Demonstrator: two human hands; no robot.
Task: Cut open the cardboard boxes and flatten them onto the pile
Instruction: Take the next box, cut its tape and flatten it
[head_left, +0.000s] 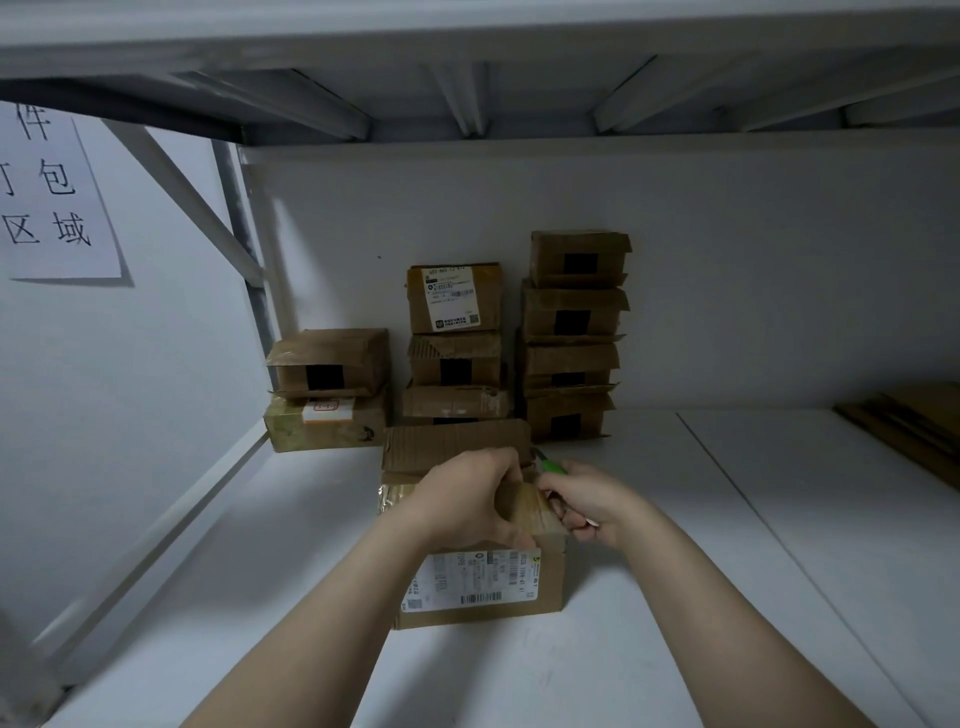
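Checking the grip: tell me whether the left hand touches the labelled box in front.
Touching. Head view shows the left hand gripping the taped top of the labelled cardboard box.

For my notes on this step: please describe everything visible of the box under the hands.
The box is brown cardboard, on the white shelf before the stacked boxes. A white label sits on its near face; tape wraps the top; a far flap stands up. The left hand grips its top; the right hand holds a green cutter at its right edge.
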